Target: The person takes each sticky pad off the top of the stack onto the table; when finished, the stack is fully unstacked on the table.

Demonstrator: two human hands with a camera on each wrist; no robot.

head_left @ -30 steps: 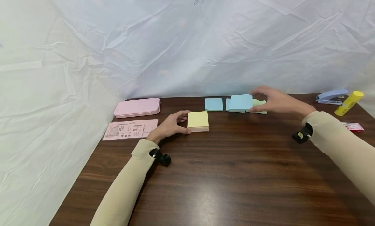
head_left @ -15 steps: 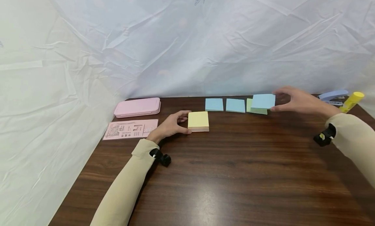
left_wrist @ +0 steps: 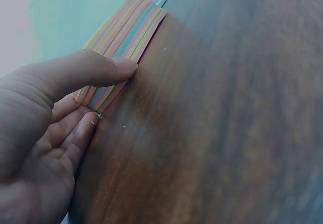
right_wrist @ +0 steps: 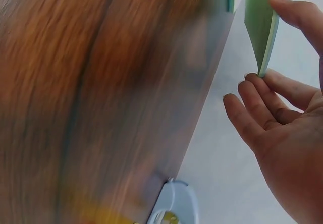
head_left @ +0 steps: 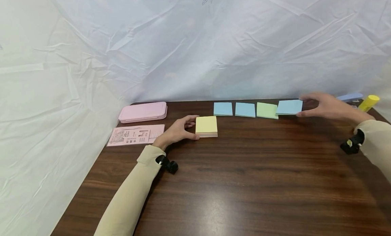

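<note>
My left hand (head_left: pixel 177 130) grips the left side of a thick pad of sticky notes (head_left: pixel 206 126) with a yellow top; its striped edge (left_wrist: pixel 123 42) shows under my thumb in the left wrist view. My right hand (head_left: pixel 323 106) pinches a small stack of blue notes (head_left: pixel 289 107) just above the table, at the right end of a row. In that row lie a blue note (head_left: pixel 223 109), a second blue note (head_left: pixel 245 109) and a green note (head_left: pixel 267 110). The right wrist view shows the held stack (right_wrist: pixel 262 27) edge-on between thumb and fingers.
A pink flat case (head_left: pixel 143 112) and a pink printed card (head_left: pixel 135 134) lie at the table's left. A blue stapler (head_left: pixel 349 97) and a yellow glue stick (head_left: pixel 369 103) stand at the far right corner. White crumpled sheeting backs the dark wooden table (head_left: pixel 232 181).
My right hand carried the blue stack rightwards along the row, from over the second blue note to past the green note. The left hand and pad stayed still.
</note>
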